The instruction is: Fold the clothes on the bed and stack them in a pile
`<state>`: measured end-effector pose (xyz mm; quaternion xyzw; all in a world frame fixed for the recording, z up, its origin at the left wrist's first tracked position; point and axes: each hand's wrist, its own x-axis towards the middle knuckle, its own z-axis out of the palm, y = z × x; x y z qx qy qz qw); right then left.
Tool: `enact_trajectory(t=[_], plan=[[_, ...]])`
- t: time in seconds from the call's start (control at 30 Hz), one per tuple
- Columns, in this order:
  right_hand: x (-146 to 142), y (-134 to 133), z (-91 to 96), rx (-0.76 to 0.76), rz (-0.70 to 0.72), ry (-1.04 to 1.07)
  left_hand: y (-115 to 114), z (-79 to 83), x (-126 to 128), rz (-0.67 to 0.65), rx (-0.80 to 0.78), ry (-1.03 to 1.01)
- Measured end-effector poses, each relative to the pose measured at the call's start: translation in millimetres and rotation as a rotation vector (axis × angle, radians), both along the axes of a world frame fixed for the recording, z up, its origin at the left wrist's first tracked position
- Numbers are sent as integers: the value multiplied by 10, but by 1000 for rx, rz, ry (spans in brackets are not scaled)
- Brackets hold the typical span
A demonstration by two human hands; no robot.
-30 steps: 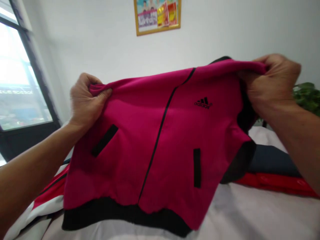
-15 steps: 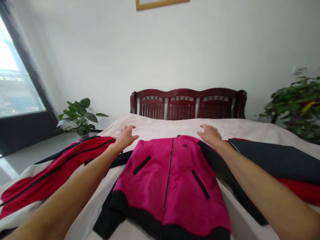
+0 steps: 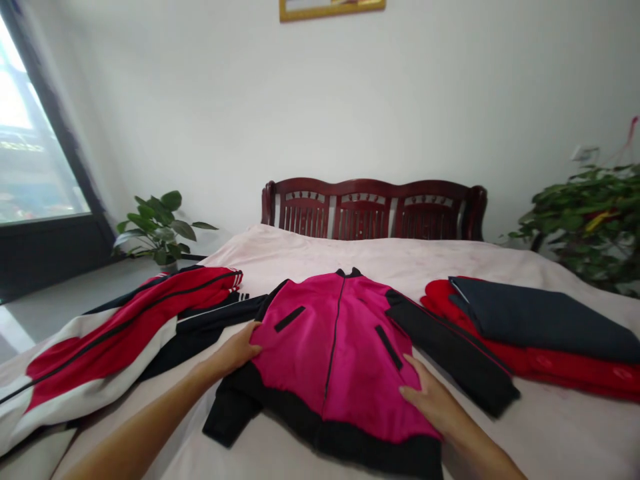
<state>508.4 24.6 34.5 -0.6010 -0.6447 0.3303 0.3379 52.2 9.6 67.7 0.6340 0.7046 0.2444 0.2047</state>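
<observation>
A magenta zip jacket (image 3: 310, 333) with black sleeves, pocket trims and hem lies front up on the bed. My left hand (image 3: 240, 350) touches its left side edge above the black hem, thumb and forefinger apart on the pink cloth. At the opposite side edge, below the slanted pocket, my right hand (image 3: 430, 397) rests with thumb and forefinger spread. The other fingers of both hands are mostly hidden. One black sleeve (image 3: 455, 347) stretches out to the right; the left sleeve is partly covered by the body, its cuff (image 3: 233, 417) showing below.
Red, white and navy striped garments (image 3: 125, 340) lie on the left of the pale bedspread (image 3: 300, 252). On the right, a folded dark garment (image 3: 540, 320) sits on red clothing (image 3: 560, 370). A dark wooden headboard (image 3: 363, 207), a potted plant (image 3: 163, 230) and leafy greenery (image 3: 595, 220) stand beyond.
Both hands have come back from beyond the jacket's shoulders to its lower sides. The right sleeve now lies farther out, and the chest logo no longer shows.
</observation>
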Motion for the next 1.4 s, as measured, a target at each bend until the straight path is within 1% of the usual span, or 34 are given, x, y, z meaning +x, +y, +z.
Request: enact_trajectory(t=[0.07, 0.1, 0.17, 0.23, 0.3, 0.37, 0.4, 0.47, 0.5, 0.53, 0.6, 0.67, 0.73, 0.83, 0.9, 0.97, 1.07, 1.13, 1.2, 1.23, 1.27, 1.3, 1.33, 1.37, 1.4], plan=[[121, 14, 210, 9, -1, 52, -103, 26, 7, -20, -4, -113], [228, 27, 284, -8, -2, 53, -177, 22, 13, -24, -40, -174], [473, 42, 340, -53, 21, 10, -350, -19, 42, -23, -152, -274], [665, 24, 309, -70, 17, -145, -513, -75, 91, -20, -239, -282], [711, -31, 281, -10, -34, -394, -623, -108, 147, -23, -226, -212], [569, -118, 317, 125, -61, -607, -676, -106, 205, -26, -166, -110], [432, -170, 353, 199, -36, -661, -689, -98, 234, -20, -144, -65], [72, -293, 413, 312, 72, -675, -712, -91, 296, 0, -131, -27], [-126, -361, 414, 345, 164, -663, -729, -100, 325, 9, -127, -38], [-317, -430, 388, 362, 243, -664, -750, -118, 352, 10, -112, -67], [-632, -555, 257, 360, 375, -690, -801, -183, 389, -13, -58, -153], [-811, -640, 70, 341, 448, -732, -846, -260, 396, -39, -9, -234], [-854, -668, -99, 341, 458, -764, -867, -315, 375, -33, 18, -266], [-780, -629, -244, 377, 390, -788, -861, -314, 307, 1, 32, -221], [-726, -589, -288, 411, 345, -802, -853, -277, 238, 42, 19, -160], [-704, -562, -319, 444, 325, -816, -859, -255, 150, 111, 33, -66], [-711, -548, -355, 468, 313, -832, -890, -307, 21, 210, 61, 125], [-715, -546, -371, 479, 303, -830, -896, -373, -46, 221, -11, 182], [-708, -546, -385, 490, 310, -815, -851, -385, -116, 164, -102, 149], [-703, -547, -395, 492, 318, -803, -802, -345, -162, 130, -129, 129], [-699, -548, -407, 489, 329, -790, -732, -264, -217, 117, -136, 126], [-696, -551, -419, 478, 337, -776, -643, -142, -280, 132, -117, 147], [-694, -554, -430, 462, 338, -762, -539, 18, -343, 179, -73, 185], [-693, -556, -434, 441, 333, -747, -423, 208, -398, 261, -2, 236], [-693, -555, -426, 414, 330, -732, -303, 415, -430, 337, 99, 281]])
